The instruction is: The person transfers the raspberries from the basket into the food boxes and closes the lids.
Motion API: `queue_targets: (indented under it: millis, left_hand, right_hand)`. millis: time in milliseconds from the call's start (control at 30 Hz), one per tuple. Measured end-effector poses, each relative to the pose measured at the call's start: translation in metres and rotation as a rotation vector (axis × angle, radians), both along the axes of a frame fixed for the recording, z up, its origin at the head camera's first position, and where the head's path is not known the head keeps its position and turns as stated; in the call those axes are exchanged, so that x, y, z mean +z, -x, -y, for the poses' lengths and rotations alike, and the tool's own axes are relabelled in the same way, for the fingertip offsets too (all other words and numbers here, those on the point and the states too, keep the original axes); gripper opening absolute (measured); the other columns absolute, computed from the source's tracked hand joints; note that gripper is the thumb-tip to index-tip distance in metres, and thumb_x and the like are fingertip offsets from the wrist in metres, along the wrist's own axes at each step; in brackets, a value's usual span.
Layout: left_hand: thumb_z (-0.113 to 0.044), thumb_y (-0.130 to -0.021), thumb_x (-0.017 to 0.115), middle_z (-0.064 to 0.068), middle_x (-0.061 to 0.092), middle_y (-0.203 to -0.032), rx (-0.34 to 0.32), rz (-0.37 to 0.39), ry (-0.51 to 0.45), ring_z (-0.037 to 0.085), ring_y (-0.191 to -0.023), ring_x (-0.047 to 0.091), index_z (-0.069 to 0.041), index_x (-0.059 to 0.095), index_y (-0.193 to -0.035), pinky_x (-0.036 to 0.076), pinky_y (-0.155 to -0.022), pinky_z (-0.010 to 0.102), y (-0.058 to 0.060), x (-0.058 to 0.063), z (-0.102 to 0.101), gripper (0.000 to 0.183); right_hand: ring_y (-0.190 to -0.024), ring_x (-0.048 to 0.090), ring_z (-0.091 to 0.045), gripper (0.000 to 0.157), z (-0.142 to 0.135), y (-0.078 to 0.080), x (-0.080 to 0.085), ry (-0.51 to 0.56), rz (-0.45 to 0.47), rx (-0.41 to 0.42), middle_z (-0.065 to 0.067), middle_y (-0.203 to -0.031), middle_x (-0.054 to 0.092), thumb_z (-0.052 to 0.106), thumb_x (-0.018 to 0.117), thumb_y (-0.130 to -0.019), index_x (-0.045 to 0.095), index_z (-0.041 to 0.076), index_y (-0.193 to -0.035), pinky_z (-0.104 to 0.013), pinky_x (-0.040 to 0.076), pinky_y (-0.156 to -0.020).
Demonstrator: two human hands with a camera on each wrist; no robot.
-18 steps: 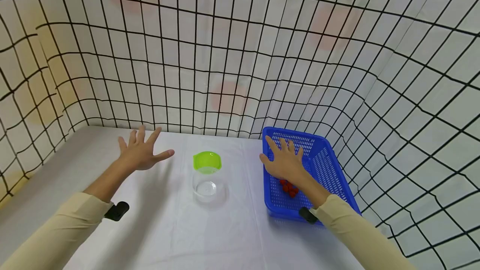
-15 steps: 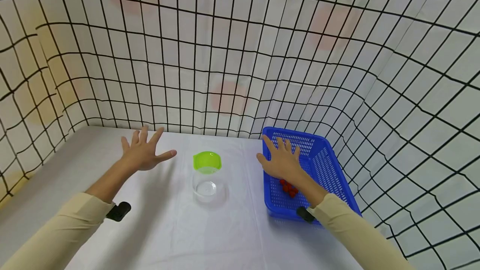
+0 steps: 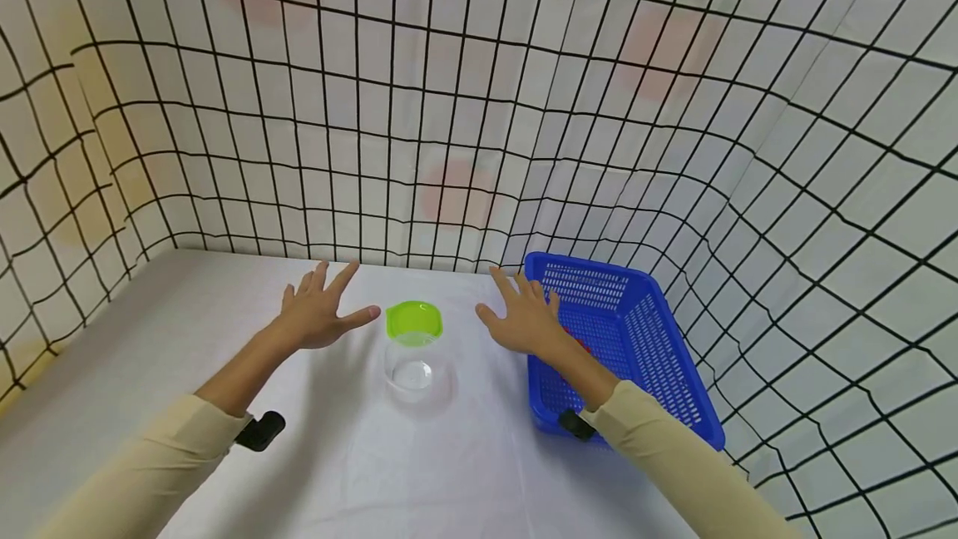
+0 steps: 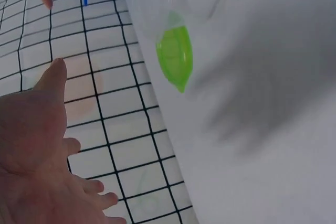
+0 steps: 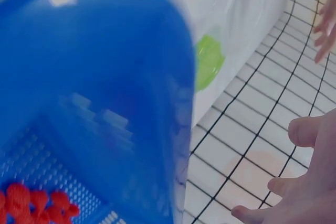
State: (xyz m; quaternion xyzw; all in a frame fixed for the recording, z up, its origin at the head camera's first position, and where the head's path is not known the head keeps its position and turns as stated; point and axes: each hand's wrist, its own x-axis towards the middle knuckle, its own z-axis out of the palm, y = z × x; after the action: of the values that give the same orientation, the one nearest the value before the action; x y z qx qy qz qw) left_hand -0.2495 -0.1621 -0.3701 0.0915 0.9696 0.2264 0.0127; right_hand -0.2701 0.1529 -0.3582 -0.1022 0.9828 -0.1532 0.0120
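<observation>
My left hand (image 3: 318, 314) hovers above the table's left half, fingers spread and holding nothing. My right hand (image 3: 524, 318), likewise spread and bare, is over the left edge of a blue perforated basket (image 3: 535, 393). Between the hands lie a clear round plastic bowl (image 3: 409, 374) and, just behind it, a shallow bright green piece (image 3: 414, 318) with a small tab at its side. The bowl's far rim overlaps the green piece in the head view. Small red knobbly pieces (image 5: 20, 203) lie in the basket; my right forearm hides part of them in the head view.
A black grid net (image 3: 419, 140) rises along the back and both sides, with white sheeting behind it. White cloth (image 3: 434, 472) covers the table. The basket stands at the right, close to the net.
Both hands have moved inward, the left to the right and the right to the left, closer to the bowl. The bowl, green piece and basket have stayed put.
</observation>
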Motion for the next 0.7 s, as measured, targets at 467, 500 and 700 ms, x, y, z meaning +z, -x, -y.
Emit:
queue_targets:
  millis: [467, 500, 700]
  left_hand:
    - [-0.054, -0.102, 0.05, 0.033, 0.035, -0.156, -0.023, 0.154, -0.227, 0.055, -0.14, 0.038, -0.005, 0.021, -0.161, 0.036, -0.111, 0.07, 0.002, -0.021, -0.012, 0.082]
    - [-0.053, -0.102, 0.05, 0.032, 0.038, -0.155, -0.011, 0.174, -0.244, 0.054, -0.141, 0.039, -0.006, 0.023, -0.161, 0.036, -0.111, 0.07, 0.001, -0.023, -0.012, 0.08]
    - [-0.035, -0.101, 0.06, 0.032, 0.055, -0.14, 0.05, 0.301, -0.484, 0.046, -0.123, 0.061, 0.0, 0.035, -0.155, 0.053, -0.102, 0.055, 0.001, -0.043, -0.012, 0.069]
  right_hand:
    - [-0.14, 0.047, -0.043, 0.071, 0.018, 0.006, -0.018, 0.26, 0.137, 0.026, -0.021, -0.155, 0.045, 0.046, 0.054, -0.101, 0.028, 0.019, -0.161, -0.061, 0.043, -0.112]
    - [-0.138, 0.049, -0.044, 0.07, 0.018, 0.006, -0.019, 0.264, 0.147, 0.018, -0.021, -0.154, 0.047, 0.047, 0.055, -0.101, 0.029, 0.02, -0.16, -0.061, 0.044, -0.11]
    - [-0.134, 0.052, -0.046, 0.068, 0.019, 0.006, -0.022, 0.283, 0.171, 0.001, -0.023, -0.149, 0.051, 0.045, 0.056, -0.101, 0.032, 0.02, -0.159, -0.061, 0.048, -0.105]
